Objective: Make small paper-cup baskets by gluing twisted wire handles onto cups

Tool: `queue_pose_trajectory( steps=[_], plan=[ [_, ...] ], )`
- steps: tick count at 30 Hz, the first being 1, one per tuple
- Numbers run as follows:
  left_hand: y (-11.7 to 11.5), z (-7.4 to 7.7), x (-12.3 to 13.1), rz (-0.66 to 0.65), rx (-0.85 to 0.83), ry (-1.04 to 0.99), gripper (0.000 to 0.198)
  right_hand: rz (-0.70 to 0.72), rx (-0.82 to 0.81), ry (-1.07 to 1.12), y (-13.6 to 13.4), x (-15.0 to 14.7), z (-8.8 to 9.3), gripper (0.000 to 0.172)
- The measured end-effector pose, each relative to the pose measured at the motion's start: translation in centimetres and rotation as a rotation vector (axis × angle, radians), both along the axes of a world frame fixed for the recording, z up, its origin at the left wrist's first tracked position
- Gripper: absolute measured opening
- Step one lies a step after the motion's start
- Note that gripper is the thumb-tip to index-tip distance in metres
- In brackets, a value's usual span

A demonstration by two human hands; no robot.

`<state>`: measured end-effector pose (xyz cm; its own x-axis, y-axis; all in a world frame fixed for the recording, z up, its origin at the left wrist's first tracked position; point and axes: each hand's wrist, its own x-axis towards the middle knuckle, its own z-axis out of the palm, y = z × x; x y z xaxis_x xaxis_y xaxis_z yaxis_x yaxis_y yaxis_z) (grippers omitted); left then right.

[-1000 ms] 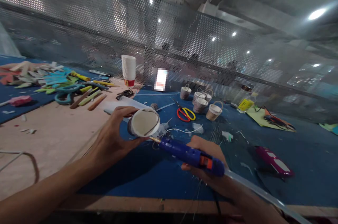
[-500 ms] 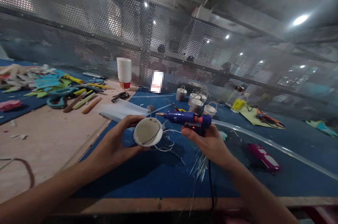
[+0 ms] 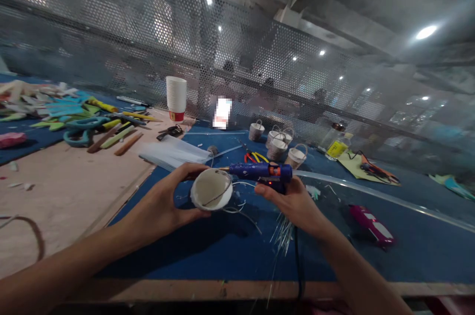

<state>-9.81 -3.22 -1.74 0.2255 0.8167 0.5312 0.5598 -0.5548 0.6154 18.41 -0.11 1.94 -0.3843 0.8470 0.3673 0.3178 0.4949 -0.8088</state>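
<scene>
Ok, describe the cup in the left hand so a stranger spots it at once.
Find the blue mat on the table. Over its middle the left hand holds a small white cup, mouth towards the camera. Unlike the handled cups standing at the mat's far edge, it is held up, a blue glue gun at its rim.

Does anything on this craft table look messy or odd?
Thin pale strands, probably stray glue, fan out under the right hand, which grips the glue gun, and more curl beside the paper cup in the left hand. Small white scraps litter the blue mat.
</scene>
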Motion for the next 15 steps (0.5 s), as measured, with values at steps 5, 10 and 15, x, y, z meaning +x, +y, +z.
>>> queue_pose_trajectory(
  steps=[5, 10, 15],
  plan=[
    [0.12, 0.07, 0.11, -0.001, -0.009, -0.002, 0.066, 0.009, 0.002, -0.054, 0.05, 0.15, 0.08, 0.021],
    [0.17, -0.07, 0.14, -0.026, -0.023, 0.001, 0.066, 0.023, 0.018, -0.064, 0.06, 0.2, 0.25, 0.029],
    [-0.02, 0.21, 0.23, -0.03, -0.042, 0.008, 0.066, 0.026, 0.008, -0.08, -0.01, 0.26, 0.38, 0.028]
  ],
)
